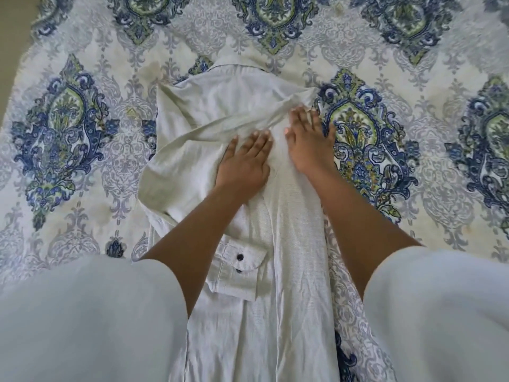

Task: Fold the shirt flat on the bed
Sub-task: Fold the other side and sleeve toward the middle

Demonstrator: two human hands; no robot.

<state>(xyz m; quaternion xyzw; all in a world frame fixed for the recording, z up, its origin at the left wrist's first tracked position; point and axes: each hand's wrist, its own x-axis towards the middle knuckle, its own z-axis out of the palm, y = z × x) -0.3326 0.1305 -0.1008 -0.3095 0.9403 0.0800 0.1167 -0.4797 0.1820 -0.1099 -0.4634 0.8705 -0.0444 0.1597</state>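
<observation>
Hem nearest, shirt [289, 271] lay narrowed, sleeves in; my left hand [242, 164] and right hand [309, 144] pressed it flat-fingered; crosswise folds apparently not yet made.

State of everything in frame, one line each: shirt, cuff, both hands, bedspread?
shirt: lying on the bed, collar at far end, partly folded, wrinkled.
cuff: lying on the shirt body, two dark buttons showing.
left hand: flat, fingers straight, pressing the shirt.
right hand: flat, pressing the shirt near its right edge.
bedspread: spread beneath the shirt.
</observation>
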